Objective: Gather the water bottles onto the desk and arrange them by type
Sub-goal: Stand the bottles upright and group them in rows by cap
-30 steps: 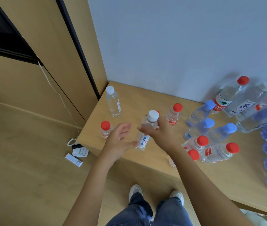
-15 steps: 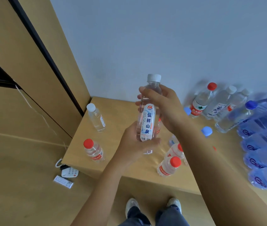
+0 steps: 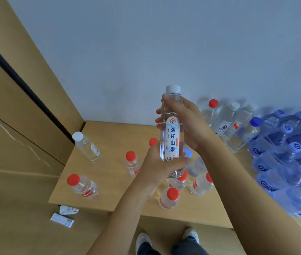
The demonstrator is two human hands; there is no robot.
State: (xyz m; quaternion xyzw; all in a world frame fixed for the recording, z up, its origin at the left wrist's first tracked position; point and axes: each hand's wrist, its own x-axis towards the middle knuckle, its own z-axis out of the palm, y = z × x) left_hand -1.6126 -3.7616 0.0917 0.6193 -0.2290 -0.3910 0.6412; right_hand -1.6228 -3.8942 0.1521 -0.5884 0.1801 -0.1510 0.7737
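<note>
A clear plastic white-capped water bottle point(image 3: 172, 129) is held upright above the wooden worktop point(image 3: 109, 137), gripped low by the left hand point(image 3: 161, 162) and high by the right hand point(image 3: 186, 122), its label turned to the viewer, probably for identifying its type.

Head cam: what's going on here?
A person holds a white-capped bottle upright above the desk, left hand gripping its base, right hand its upper part. Red-capped bottles stand scattered below; a blue-capped pack sits at the right. Sorting looks unfinished.
</note>
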